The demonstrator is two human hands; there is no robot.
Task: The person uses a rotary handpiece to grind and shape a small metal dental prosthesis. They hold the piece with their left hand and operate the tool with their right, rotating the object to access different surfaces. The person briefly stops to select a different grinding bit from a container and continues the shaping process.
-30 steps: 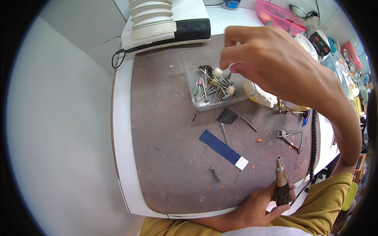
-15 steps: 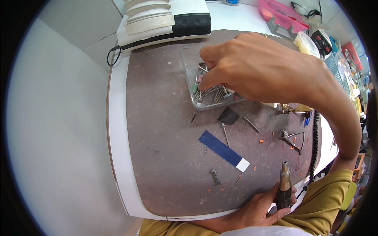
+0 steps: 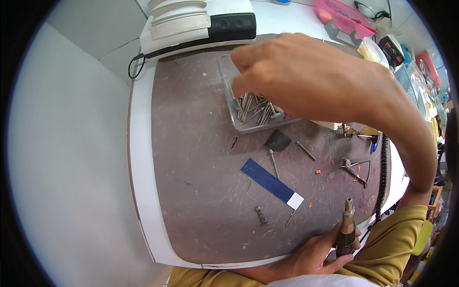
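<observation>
My left hand (image 3: 315,251), at the near edge of the table, is wrapped round a dark rotary handpiece (image 3: 346,234), its metal tip pointing up and away. Over a clear plastic box (image 3: 246,128) of thin-shanked rotary burs (image 3: 246,106) reaches my right hand (image 3: 275,71). Its fingers are bent toward the burs and blurred, so whether they pinch anything is unclear. Between the hands lie a blue strip with a white end (image 3: 267,177), a dark square of sheet (image 3: 277,140), a pointed bur (image 3: 273,163), another bur (image 3: 306,150) and a small grey spiral piece (image 3: 261,215).
A metal gauge (image 3: 356,170) lies at the right, among orange crumbs (image 3: 318,171). A black coiled cord (image 3: 384,177) runs down the right edge. At the back stand a white machine with a ribbed hose (image 3: 179,26) and a pink tray (image 3: 342,18).
My right hand has shifted slightly left and up over the box, uncovering more burs below it. The left hand with the handpiece has hardly moved.
</observation>
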